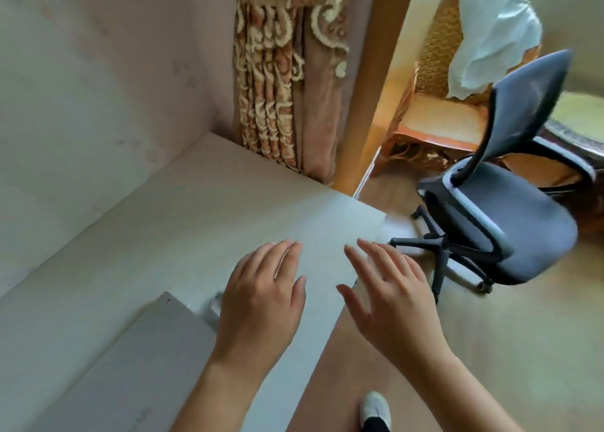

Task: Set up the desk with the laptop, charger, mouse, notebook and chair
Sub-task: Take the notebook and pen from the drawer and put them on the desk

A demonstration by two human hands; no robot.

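Both forearms reach up from the bottom of the frame. Left hand (261, 297) is spread flat, fingers straight, over the desk (183, 209) at lower centre; whether the palm presses the surface or hovers just above it cannot be told. Right hand (389, 297) is likewise spread, holding nothing, over the desk's right edge, fingers aimed toward the chair (496, 216). Laptop (137, 363), lid closed, lies flat at lower left on the desk, just beside the left wrist; a small grey piece (214, 306), too blurred to name, sits at its far corner, partly hidden by the left hand. Chair stands at right of frame on the floor (510, 343), well apart from the desk and turned away from it. Judgement: laptop is parked; chair not yet drawn in, and the free hands suit fetching it. Curtain (281, 82) hangs at upper centre behind the desk. One shoe (376, 407) shows at the bottom edge. Mouse, notebook not seen.
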